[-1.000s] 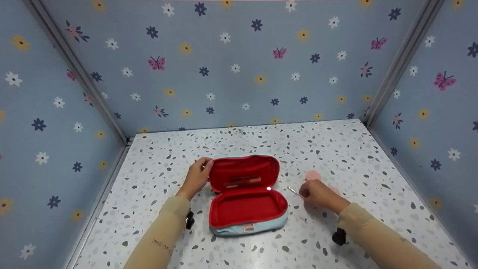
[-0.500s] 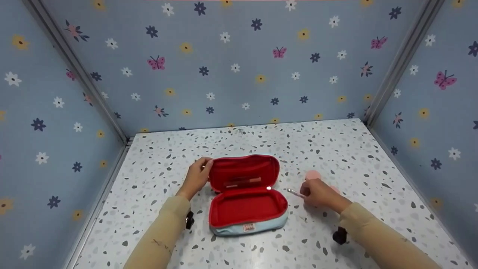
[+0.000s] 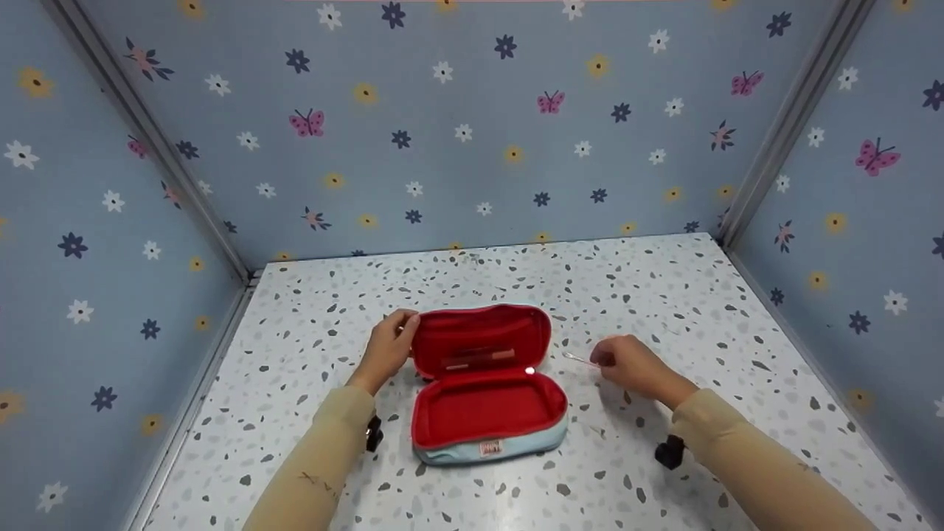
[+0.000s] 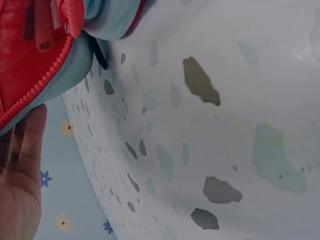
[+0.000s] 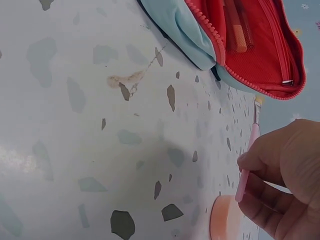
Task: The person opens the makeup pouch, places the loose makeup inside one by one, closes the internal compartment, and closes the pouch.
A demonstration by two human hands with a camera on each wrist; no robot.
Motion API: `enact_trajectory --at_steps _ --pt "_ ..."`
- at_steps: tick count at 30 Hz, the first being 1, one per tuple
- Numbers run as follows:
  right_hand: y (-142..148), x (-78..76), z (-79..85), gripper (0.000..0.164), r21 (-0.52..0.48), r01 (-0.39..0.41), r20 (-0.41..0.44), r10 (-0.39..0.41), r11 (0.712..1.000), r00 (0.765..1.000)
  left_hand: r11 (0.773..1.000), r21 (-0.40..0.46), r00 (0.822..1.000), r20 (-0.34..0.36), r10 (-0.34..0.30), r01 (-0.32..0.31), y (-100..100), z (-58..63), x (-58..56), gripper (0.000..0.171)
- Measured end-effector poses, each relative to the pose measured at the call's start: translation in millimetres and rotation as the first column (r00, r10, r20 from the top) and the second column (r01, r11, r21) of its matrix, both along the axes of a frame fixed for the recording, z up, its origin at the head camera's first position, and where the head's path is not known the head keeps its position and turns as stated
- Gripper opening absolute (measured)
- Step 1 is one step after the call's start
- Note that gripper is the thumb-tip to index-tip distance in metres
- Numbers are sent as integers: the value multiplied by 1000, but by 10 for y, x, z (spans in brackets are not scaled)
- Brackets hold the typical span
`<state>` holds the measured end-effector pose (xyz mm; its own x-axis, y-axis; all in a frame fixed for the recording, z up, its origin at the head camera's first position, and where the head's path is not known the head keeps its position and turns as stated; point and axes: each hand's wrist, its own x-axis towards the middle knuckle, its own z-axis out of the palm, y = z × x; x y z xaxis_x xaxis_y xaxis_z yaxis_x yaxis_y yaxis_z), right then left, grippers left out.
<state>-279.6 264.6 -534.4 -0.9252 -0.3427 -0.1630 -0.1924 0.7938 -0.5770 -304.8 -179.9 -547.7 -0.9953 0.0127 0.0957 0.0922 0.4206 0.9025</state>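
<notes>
A light-blue zippered pouch (image 3: 490,453) with a red lining lies unfolded on the speckled table, its lid raised. My left hand (image 3: 389,346) holds the lid's left edge, thumb on the near side. The left wrist view catches the fingers (image 4: 32,145) against the lid's blue outside. Slim sticks (image 3: 479,359) sit behind red mesh in the lid; the lower half shows bare red lining. To the right of the pouch, my right hand (image 3: 636,369) pinches a small makeup brush (image 5: 254,135) by its pink handle, its pale-bristled tip pointing at the pouch.
A round peach-pink piece (image 5: 225,220) lies beneath my right hand, mostly hidden in the head view. Flower-patterned panels (image 3: 472,133) wall the speckled table (image 3: 310,295) at the back and both sides. A brownish smudge (image 5: 125,79) marks the tabletop beside the pouch.
My right hand has moved slightly away from me with the brush, over the round pink pieces, which it now largely covers. The left hand and pouch have stayed put.
</notes>
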Motion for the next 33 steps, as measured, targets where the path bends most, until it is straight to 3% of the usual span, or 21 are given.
enact_trajectory --at_steps 8,17,24,33 --pt "-59 5 64 23 2 -57 -91 57 998 994 1000 10 1000 4 -15 15 -2 13 22 30" --pt "-135 -29 194 24 -33 -38 -85 35 999 996 1000 4 1000 12 -18 18 -9 24 27 31" --pt "-210 -69 243 21 0 -87 -170 86 996 982 1000 1 1000 10 -18 18 -1 27 42 30" --pt "-319 -86 264 19 6 -73 -227 72 997 971 1000 3 1000 3 -13 13 -7 28 52 30"
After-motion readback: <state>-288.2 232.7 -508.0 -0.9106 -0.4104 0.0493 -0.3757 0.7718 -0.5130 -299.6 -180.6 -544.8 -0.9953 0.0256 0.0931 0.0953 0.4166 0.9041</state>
